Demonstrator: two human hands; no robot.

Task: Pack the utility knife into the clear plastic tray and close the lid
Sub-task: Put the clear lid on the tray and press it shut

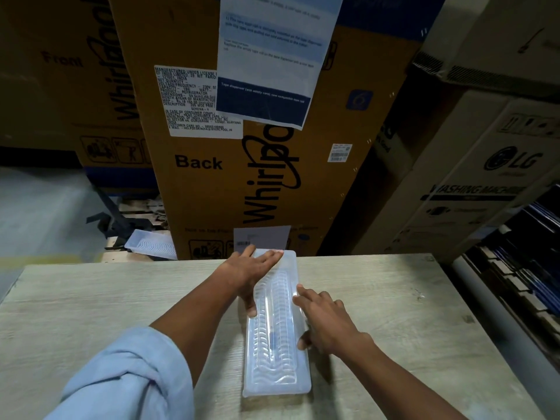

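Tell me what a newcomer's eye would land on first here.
First, the clear plastic tray lying lengthwise on the pale wooden table, its lid down, with the left hand flat on its far end and the right hand at its right edge. Behind the table stands a tall Whirlpool carton marked "Back".

Clear plastic tray (277, 325) lies flat on table, long and thin, one short end near, other end far. Lid down on top, looks shut. Wavy ribs run along both long sides. Utility knife (273, 339) inside, seen dimly through plastic: long thin shape down middle with small blue spot. Knife hard to see more than that.
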